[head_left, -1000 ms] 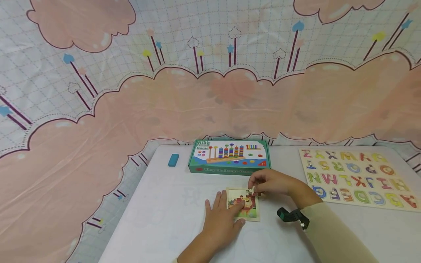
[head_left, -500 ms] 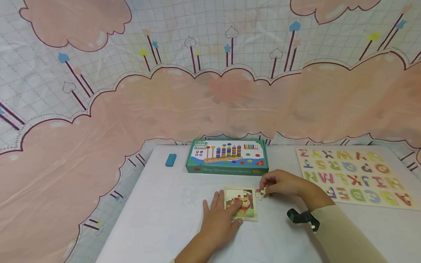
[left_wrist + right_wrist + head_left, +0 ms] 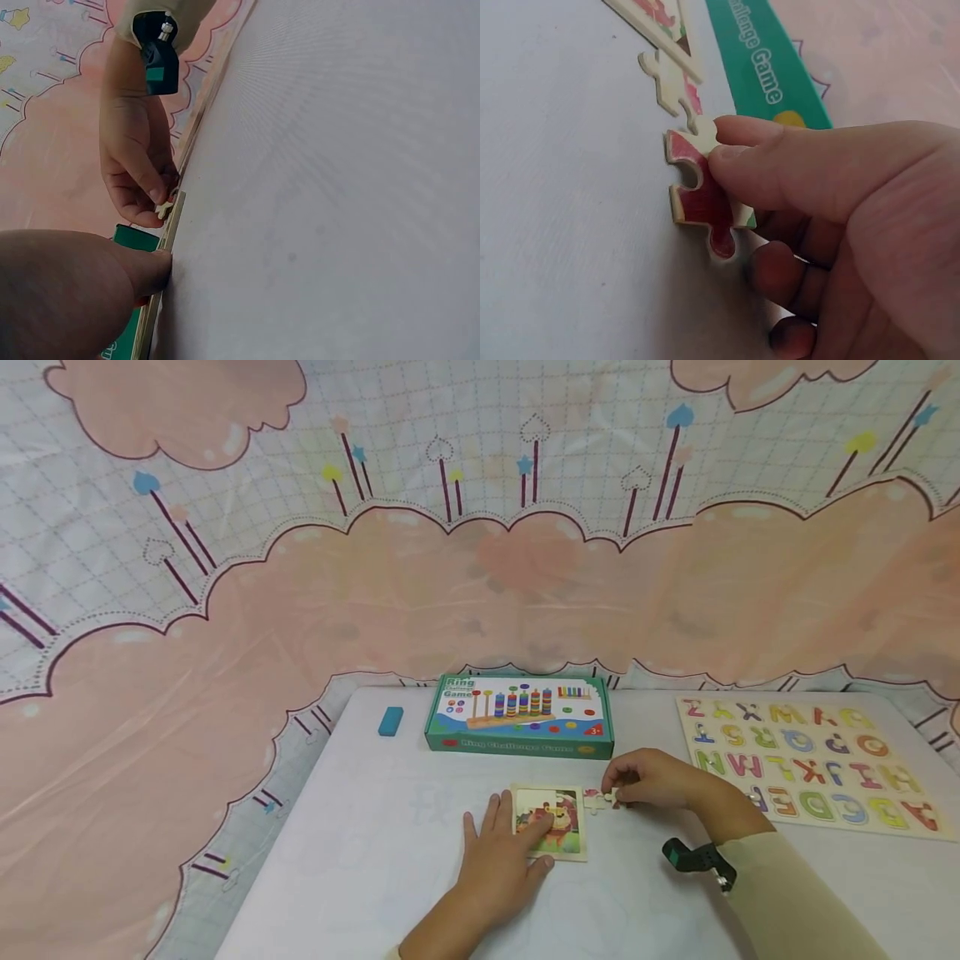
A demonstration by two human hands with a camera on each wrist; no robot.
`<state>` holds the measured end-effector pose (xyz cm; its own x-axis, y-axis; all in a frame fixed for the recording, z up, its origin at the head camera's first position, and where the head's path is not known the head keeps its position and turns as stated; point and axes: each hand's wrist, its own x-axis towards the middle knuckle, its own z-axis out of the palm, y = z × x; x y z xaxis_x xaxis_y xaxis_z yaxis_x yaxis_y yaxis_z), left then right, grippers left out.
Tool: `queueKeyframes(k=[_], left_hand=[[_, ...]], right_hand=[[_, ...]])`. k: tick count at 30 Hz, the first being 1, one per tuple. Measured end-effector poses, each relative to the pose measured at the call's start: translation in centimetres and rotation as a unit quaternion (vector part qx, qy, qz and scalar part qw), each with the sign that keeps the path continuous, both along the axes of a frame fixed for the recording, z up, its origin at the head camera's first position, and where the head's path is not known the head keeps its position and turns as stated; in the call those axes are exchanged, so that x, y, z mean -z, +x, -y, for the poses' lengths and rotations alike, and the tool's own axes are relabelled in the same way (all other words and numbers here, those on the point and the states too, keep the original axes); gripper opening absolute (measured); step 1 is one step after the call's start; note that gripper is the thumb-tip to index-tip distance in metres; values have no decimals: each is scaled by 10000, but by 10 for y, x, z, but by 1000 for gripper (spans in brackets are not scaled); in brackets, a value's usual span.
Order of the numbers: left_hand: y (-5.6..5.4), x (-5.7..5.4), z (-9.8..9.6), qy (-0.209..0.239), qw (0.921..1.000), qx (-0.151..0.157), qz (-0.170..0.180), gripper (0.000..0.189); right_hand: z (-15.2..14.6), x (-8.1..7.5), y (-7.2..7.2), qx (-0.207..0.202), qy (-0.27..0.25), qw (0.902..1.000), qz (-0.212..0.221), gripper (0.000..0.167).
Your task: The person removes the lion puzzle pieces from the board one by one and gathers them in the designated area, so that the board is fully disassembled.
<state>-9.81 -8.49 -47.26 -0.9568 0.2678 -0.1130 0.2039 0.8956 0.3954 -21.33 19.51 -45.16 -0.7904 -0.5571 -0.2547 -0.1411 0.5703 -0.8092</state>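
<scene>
A small jigsaw in a square wooden tray (image 3: 583, 839) lies on the white table. My left hand (image 3: 495, 868) rests over its left side, fingers spread and straight, the index finger on the picture. To the right of the tray, my right hand (image 3: 652, 781) pinches a red and cream jigsaw piece (image 3: 705, 191) between thumb and index finger, close to the tabletop. Between that piece and the tray lies a second, mostly cream piece (image 3: 667, 84). Cream-coloured areas show in the upper part of the tray; my left index finger hides some of the picture.
Behind the tray stands a green Ring Challenge Game box (image 3: 521, 718). A blue block (image 3: 391, 722) lies to its left. On the right is a wooden alphabet board (image 3: 810, 768), partly behind the right forearm. A patterned cloth (image 3: 480, 593) hangs along the table's back.
My right hand has moved right, away from the tray's upper right corner, with a piece in its fingertips. The second piece beside the tray has come into view. The left hand stays on the tray.
</scene>
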Motion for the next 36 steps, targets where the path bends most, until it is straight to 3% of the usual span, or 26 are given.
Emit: queueKeyframes(k=[12, 22, 36], left_hand=[[0, -1, 0, -41, 10000, 6, -1, 54], [-2, -3, -2, 126, 9999, -34, -14, 54], [-2, -2, -2, 130, 9998, 42, -140, 53]], right_hand=[[-4, 9, 1, 93, 334, 9975, -620, 17], [-5, 8, 3, 11, -218, 9990, -387, 9], [-4, 5, 5, 165, -297, 9990, -276, 10]])
